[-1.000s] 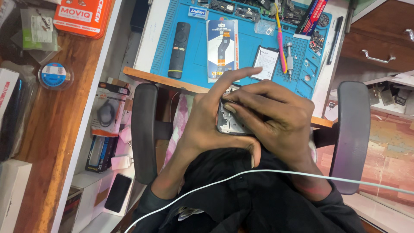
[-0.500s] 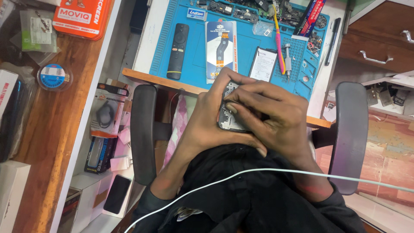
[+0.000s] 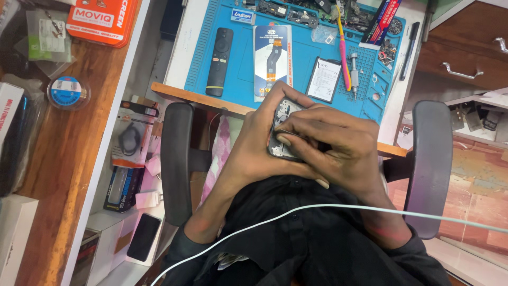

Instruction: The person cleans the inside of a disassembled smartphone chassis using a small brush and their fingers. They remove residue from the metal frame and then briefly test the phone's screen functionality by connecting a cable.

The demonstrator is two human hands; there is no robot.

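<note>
- Clearly, the left hand (image 3: 259, 143) cradles an opened dark smartphone with exposed internals (image 3: 280, 132), fingers clamped round its edge, above the lap.
- Right hand (image 3: 338, 151) lies over it, fingertips (image 3: 283, 139) pressed on its frame.
- Just beyond: blue rubber work mat (image 3: 241, 63), black remote control (image 3: 219, 61).

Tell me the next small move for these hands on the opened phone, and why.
Probably keep the left hand cupped around the opened phone and let the right hand's fingertip work gently at the exposed inside. Both hands hold it above the lap, off the blue mat, so only the grip steadies it; which part the fingertip touches is too small to tell.
</note>
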